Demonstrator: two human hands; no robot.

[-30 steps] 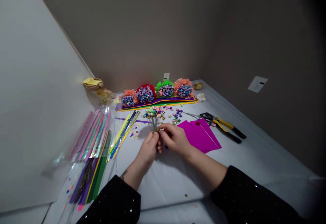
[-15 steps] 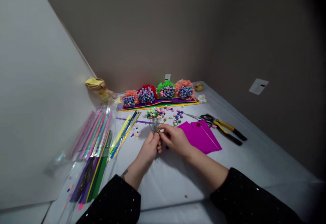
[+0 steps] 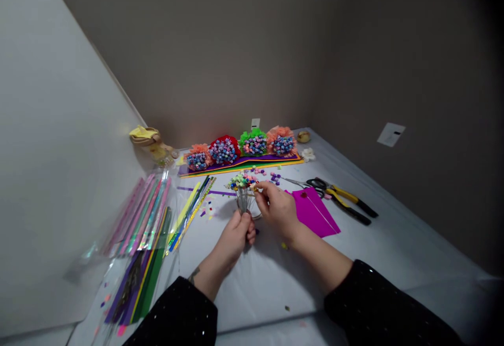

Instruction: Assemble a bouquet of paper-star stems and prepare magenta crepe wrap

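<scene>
My left hand (image 3: 236, 233) is closed around a bunch of thin wire stems (image 3: 244, 202), held upright over the white table. Small folded-paper stars (image 3: 240, 180) in green, pink, red and gold crowd the top of the bunch. At its right side my right hand (image 3: 279, 210) pinches a star-topped stem just below the head, thumb against forefinger. Loose purple and pink stars (image 3: 275, 178) lie behind the right hand. A magenta paper sheet (image 3: 315, 213) lies to the right, partly covered by that hand.
Scissors (image 3: 315, 184) and yellow-black pliers (image 3: 350, 204) lie on the right. Paper strips (image 3: 189, 215) and plastic-bagged strips (image 3: 139, 215) spread on the left. Several finished star bouquets (image 3: 224, 149) in crepe paper rest on coloured sheets (image 3: 244, 165) at the back, near the wall.
My right hand has risen from the lower stems to the star heads at the bunch's right side. The left hand keeps its grip, and the view has shifted slightly.
</scene>
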